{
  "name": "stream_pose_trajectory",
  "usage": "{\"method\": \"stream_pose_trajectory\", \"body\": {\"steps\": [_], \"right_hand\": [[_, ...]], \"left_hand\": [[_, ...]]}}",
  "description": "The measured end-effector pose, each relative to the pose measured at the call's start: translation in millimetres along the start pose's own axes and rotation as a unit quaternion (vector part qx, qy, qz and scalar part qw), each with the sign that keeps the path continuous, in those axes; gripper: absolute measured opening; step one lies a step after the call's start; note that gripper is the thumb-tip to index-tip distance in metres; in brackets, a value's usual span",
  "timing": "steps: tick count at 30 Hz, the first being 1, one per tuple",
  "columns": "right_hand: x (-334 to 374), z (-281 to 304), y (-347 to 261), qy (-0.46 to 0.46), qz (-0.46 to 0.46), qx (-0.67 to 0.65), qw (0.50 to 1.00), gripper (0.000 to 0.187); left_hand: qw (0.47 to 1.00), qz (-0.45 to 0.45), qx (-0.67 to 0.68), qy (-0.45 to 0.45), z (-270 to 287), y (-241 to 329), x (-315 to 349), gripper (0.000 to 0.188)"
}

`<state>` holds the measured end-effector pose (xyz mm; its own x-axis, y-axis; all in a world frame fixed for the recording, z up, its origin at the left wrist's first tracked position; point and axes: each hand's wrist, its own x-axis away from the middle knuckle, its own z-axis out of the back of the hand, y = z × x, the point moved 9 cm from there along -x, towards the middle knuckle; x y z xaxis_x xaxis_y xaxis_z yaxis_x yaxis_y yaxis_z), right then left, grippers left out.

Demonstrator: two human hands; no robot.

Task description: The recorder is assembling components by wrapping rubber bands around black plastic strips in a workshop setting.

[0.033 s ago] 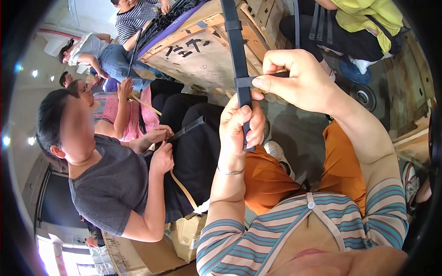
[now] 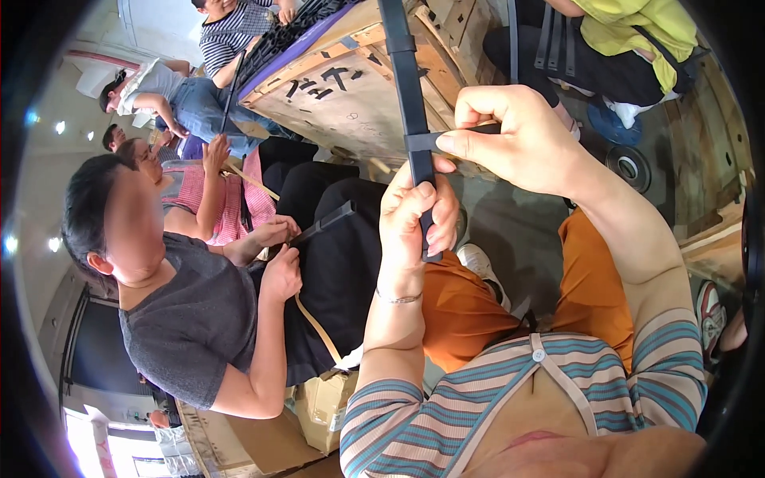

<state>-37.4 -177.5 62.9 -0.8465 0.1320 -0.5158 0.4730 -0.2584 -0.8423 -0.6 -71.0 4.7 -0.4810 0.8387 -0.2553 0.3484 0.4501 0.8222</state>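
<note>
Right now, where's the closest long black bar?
In the head view, the long black bar runs from the top edge near the middle down into the left hand; the right hand pinches a dark band across it.

Crate [image 2: 351, 99] beyond strip [image 2: 410, 92] (co-worker [image 2: 191, 327] at left)

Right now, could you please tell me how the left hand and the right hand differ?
The left hand grips the black bar; the right hand pinches a dark strip. The left hand has a bracelet at its wrist; the right hand shows none. Both are ungloved.
</note>
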Motion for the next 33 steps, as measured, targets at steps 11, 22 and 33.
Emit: {"method": "stream_pose_trajectory", "body": {"steps": [11, 22, 33], "right_hand": [[-6, 0, 6, -0.007, 0.022, -0.01, 1.0, 0.03], [-9, -16, 7, -0.048, 0.003, -0.051, 0.998, 0.019], [-15, -9, 10, -0.037, 0.037, 0.03, 0.998, 0.016]], "left_hand": [[0.986, 0.01, 0.15, -0.078, -10, 4, 3, 0.03], [0.957, 0.037, 0.247, -0.148, -29, 3, 8, 0.035], [0.995, 0.01, 0.076, -0.068, -16, -1, -5, 0.032]]}}
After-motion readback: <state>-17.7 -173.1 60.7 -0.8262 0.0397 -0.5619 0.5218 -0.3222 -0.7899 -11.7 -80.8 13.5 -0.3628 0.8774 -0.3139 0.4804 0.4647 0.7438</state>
